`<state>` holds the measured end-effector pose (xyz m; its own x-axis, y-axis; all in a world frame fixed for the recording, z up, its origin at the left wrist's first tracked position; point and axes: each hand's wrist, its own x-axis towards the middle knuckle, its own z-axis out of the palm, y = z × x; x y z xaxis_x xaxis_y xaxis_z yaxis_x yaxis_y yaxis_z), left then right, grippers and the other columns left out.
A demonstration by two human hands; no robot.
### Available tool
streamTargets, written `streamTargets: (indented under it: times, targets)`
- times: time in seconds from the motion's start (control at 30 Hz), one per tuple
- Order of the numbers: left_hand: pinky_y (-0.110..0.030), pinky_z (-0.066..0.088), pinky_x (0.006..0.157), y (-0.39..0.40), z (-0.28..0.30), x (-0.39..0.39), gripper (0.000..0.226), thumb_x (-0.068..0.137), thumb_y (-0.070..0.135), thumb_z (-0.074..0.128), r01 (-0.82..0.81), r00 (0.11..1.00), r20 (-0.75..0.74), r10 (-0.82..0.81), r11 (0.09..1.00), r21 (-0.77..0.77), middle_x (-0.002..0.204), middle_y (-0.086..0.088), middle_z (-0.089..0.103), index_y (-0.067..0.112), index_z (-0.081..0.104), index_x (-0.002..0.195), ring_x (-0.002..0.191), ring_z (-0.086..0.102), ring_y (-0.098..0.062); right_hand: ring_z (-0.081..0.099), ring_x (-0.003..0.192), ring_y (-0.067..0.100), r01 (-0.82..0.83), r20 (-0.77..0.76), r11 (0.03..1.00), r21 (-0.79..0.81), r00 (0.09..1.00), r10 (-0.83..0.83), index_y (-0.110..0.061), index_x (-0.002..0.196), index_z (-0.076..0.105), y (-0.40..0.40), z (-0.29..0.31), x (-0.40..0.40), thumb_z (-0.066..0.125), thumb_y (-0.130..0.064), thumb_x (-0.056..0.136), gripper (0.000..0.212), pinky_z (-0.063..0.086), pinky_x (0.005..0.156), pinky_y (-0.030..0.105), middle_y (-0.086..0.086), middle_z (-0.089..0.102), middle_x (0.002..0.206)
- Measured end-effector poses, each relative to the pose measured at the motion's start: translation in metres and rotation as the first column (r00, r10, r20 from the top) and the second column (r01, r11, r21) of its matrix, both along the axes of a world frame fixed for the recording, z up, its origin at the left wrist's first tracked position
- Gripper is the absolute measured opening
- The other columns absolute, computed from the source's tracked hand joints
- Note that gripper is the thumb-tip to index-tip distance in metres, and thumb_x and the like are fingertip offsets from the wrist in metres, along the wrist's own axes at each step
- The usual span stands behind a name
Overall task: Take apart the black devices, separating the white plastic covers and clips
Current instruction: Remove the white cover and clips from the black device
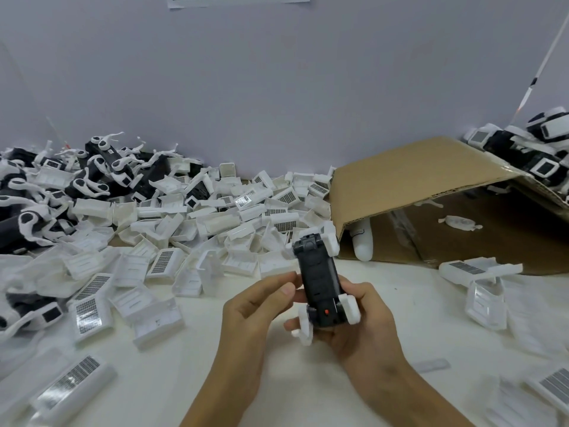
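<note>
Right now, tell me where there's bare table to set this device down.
Bare table lies near the left hand, between it and the white covers, and another patch beyond the right hand, short of the cardboard box. The whole left side is crowded; more covers sit far right.

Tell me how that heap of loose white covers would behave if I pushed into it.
The white covers look like thin, hollow shells, so probably light and quick to slide. Heaped loosely at odd angles, they would likely tumble and scatter over the table rather than move as one.
</note>
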<state>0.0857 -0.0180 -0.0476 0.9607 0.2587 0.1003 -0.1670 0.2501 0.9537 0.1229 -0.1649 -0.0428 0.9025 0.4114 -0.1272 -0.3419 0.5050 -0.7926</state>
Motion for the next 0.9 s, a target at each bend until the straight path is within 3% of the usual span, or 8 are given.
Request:
streamTargets:
  times: [0.07, 0.17, 0.33, 0.43, 0.53, 0.67, 0.77, 0.9]
  targets:
    - [-0.052, 0.056, 0.089, -0.003, 0.001, -0.001, 0.027, 0.078, 0.026, 0.073, 0.028, 0.999, -0.014, -0.029, 0.999, -0.037, 0.108, -0.014, 0.076, 0.02, 0.08, 0.104, 0.104, 0.068, -0.039, 0.064, 0.087, 0.052, -0.032, 0.019, 0.999, 0.015, 0.999, 0.032, -0.001, 0.122, 0.068, 0.0, 0.001, -0.001, 0.049, -0.036, 0.077, 0.06, 0.053, 0.077, 0.054, 0.036, 0.067, 0.106]
    - [-0.034, 0.051, 0.049, -0.01, 0.008, -0.005, 0.03, 0.083, 0.029, 0.081, 0.136, 0.988, -0.054, -0.142, 0.984, -0.111, 0.102, -0.029, 0.072, 0.011, 0.078, 0.106, 0.064, 0.054, -0.037, 0.067, 0.066, 0.044, -0.125, -0.009, 0.988, 0.086, 0.992, 0.126, -0.003, 0.104, 0.077, 0.003, -0.001, -0.005, 0.044, -0.045, 0.081, 0.058, 0.052, 0.049, 0.035, 0.029, 0.068, 0.083]
    - [-0.016, 0.033, 0.034, -0.005, 0.011, -0.004, 0.051, 0.088, 0.041, 0.068, 0.198, 0.954, -0.141, -0.264, 0.91, -0.363, 0.066, -0.008, 0.061, -0.007, 0.065, 0.106, 0.034, 0.036, -0.004, 0.071, 0.085, 0.049, -0.306, 0.081, 0.938, 0.162, 0.952, 0.297, 0.002, 0.12, 0.068, 0.007, -0.001, -0.01, 0.047, -0.037, 0.077, 0.062, 0.06, 0.072, 0.045, 0.036, 0.067, 0.11]
    - [-0.016, 0.032, 0.035, -0.006, 0.008, -0.004, 0.055, 0.082, 0.047, 0.075, 0.224, 0.95, -0.111, -0.292, 0.885, -0.407, 0.075, -0.01, 0.061, -0.002, 0.066, 0.106, 0.04, 0.039, -0.006, 0.072, 0.082, 0.043, -0.274, 0.152, 0.96, 0.06, 0.953, 0.263, -0.002, 0.12, 0.07, 0.013, -0.001, -0.015, 0.057, -0.027, 0.077, 0.052, 0.062, 0.07, 0.04, 0.033, 0.069, 0.11]
    - [-0.025, 0.052, 0.051, -0.008, 0.008, -0.004, 0.046, 0.081, 0.034, 0.08, 0.123, 0.983, -0.083, -0.164, 0.921, -0.37, 0.1, -0.022, 0.07, 0.001, 0.073, 0.112, 0.074, 0.068, -0.026, 0.074, 0.081, 0.042, -0.081, 0.196, 0.996, -0.043, 0.977, 0.088, -0.016, 0.129, 0.063, 0.012, -0.005, -0.014, 0.048, -0.009, 0.092, 0.04, 0.063, 0.062, 0.04, 0.025, 0.074, 0.106]
    - [-0.037, 0.063, 0.067, -0.004, 0.009, -0.002, 0.04, 0.071, 0.023, 0.077, -0.046, 0.998, -0.063, 0.025, 0.93, -0.365, 0.105, -0.019, 0.076, 0.006, 0.076, 0.107, 0.089, 0.075, -0.031, 0.074, 0.095, 0.038, -0.08, 0.292, 0.991, -0.109, 0.95, 0.109, -0.021, 0.133, 0.062, 0.009, -0.007, -0.016, 0.048, 0.009, 0.083, 0.06, 0.061, 0.073, 0.036, 0.02, 0.073, 0.112]
    - [-0.045, 0.064, 0.078, -0.005, 0.009, -0.003, 0.043, 0.07, 0.021, 0.078, -0.131, 0.991, -0.08, 0.111, 0.938, -0.321, 0.105, -0.015, 0.077, 0.01, 0.075, 0.111, 0.094, 0.075, -0.033, 0.072, 0.103, 0.032, -0.053, 0.385, 0.982, -0.184, 0.915, 0.121, -0.032, 0.13, 0.065, 0.016, -0.006, -0.022, 0.064, -0.014, 0.08, 0.053, 0.059, 0.078, 0.033, 0.014, 0.072, 0.117]
    - [-0.047, 0.062, 0.083, -0.009, 0.009, -0.004, 0.044, 0.067, 0.024, 0.08, -0.113, 0.993, -0.053, 0.102, 0.954, -0.277, 0.107, -0.013, 0.077, 0.014, 0.076, 0.11, 0.098, 0.075, -0.033, 0.075, 0.084, 0.026, 0.074, 0.336, 0.973, -0.218, 0.942, 0.003, -0.043, 0.119, 0.07, 0.017, -0.007, -0.021, 0.074, -0.027, 0.086, 0.037, 0.058, 0.065, 0.029, 0.011, 0.076, 0.103]
